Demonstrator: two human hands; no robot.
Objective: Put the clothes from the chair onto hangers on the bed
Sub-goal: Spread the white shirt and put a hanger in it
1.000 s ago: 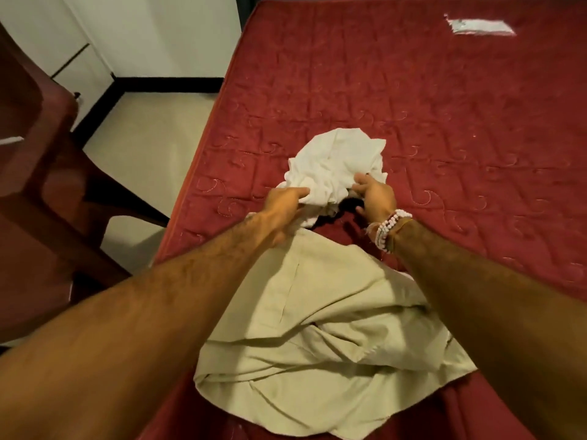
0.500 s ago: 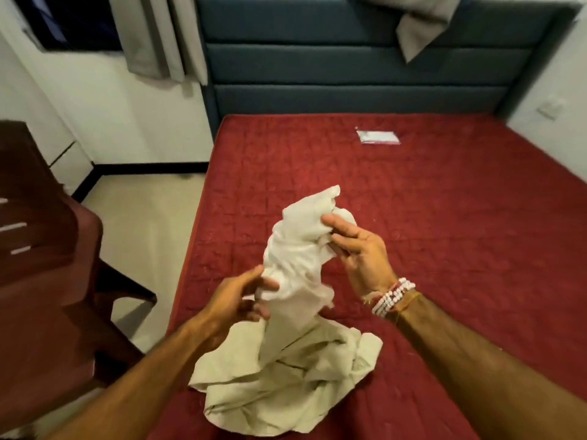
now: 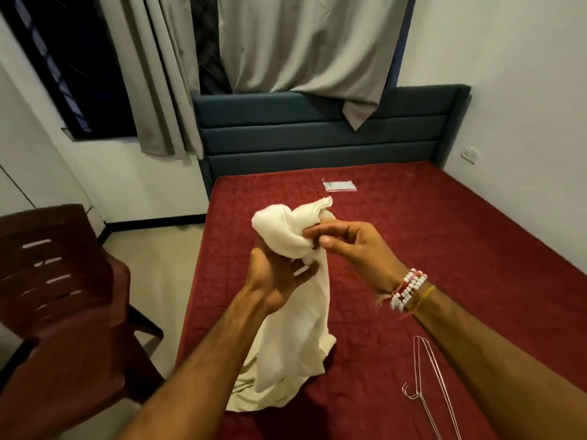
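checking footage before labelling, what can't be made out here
Head view only:
- Garment: bunched up, kind unclear; left forearm hides its lower part.
- Hanger: right forearm and bottom edge cut it off.
- Packet on the bed: too small to read.
- Chair: cut by left edge.

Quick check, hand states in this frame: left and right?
Left hand: grips the pale garment.
Right hand: pinches the same garment's bunched top.
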